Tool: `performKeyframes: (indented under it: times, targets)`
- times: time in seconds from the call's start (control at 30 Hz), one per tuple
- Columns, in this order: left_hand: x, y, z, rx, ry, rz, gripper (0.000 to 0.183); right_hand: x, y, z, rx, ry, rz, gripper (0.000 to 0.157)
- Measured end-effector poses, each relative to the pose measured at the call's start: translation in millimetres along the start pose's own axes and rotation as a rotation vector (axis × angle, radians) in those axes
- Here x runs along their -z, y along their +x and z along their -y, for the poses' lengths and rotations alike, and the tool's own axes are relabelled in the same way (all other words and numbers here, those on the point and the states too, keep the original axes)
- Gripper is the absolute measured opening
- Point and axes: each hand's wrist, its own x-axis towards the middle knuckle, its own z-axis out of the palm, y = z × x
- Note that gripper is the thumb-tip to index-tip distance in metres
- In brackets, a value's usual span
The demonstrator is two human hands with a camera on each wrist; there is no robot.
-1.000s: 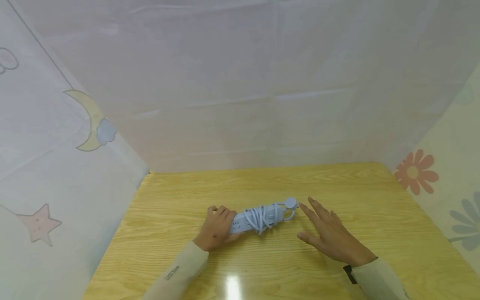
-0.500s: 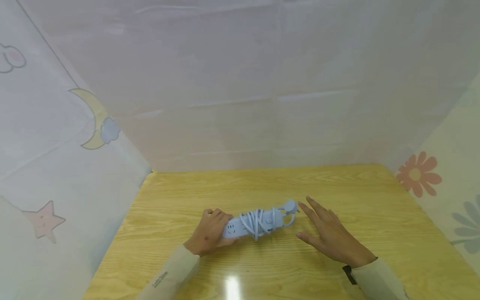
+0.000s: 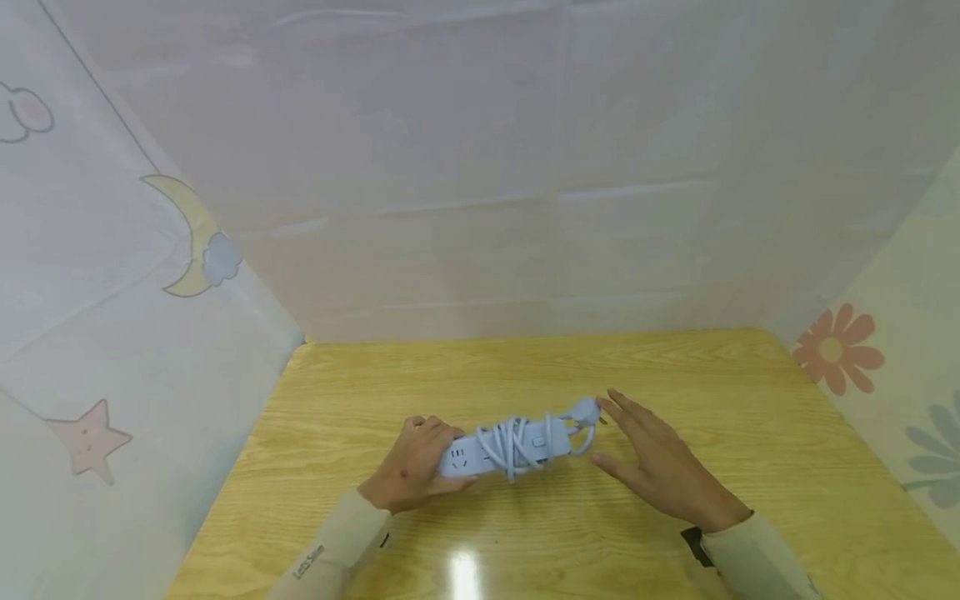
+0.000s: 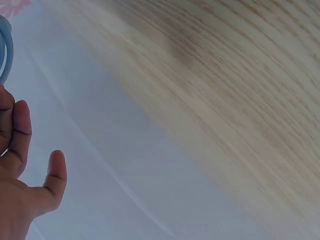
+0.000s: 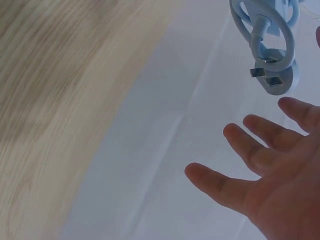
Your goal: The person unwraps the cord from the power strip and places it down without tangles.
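Observation:
A pale blue-white power strip (image 3: 461, 457) is gripped at its left end by my left hand (image 3: 408, 468), thumb along the near side. Its own cord (image 3: 512, 448) is wound several times around the middle. At the right end, the round plug (image 3: 586, 411) sticks out beside a loop of cord. My right hand (image 3: 663, 468) is spread with fingers extended, index fingertip right at the plug. In the right wrist view, metal prongs (image 5: 273, 81) show on the plug, above the fingers. The left wrist view catches only part of the left hand (image 4: 20, 185) and a bit of cord (image 4: 7, 50).
A wood-grain table (image 3: 360, 383) lies under both hands. Pale sheeting (image 3: 480, 208) rises behind it, and printed side panels with a moon (image 3: 187, 233) and a red flower (image 3: 836, 350) stand left and right.
My left hand has brought the power strip a little left and toward me, tilting its socket face more into view. The right hand has barely shifted, its fingertips now closer to the plug.

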Motion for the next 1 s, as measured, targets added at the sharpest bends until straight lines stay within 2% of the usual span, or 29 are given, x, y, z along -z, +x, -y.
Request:
performKeyframes:
  times: [0.23, 0.47, 0.63, 0.8, 1.0]
  targets:
    - [-2.9, 1.5, -0.6, -0.004, -0.054, 0.014, 0.043, -1.5, 6, 1, 0.003, 0.037, -0.044, 0.060]
    - [-4.7, 2.2, -2.5, -0.018, -0.053, 0.027, 0.044, -4.0, 13, 3, 0.056, 0.021, -0.124, 0.046]
    - [-3.8, 3.3, -4.2, -0.033, -0.031, 0.040, 0.043, -5.3, 16, 5, 0.087, -0.004, -0.185, 0.042]
    - [-3.3, 4.5, -4.8, -0.098, 0.011, 0.000, 0.043, -6.4, 17, 8, 0.087, -0.037, -0.213, 0.039]
    - [-5.8, 2.3, -2.8, -0.174, 0.035, -0.072, 0.041, -7.9, 16, 8, 0.056, -0.028, -0.182, 0.037]
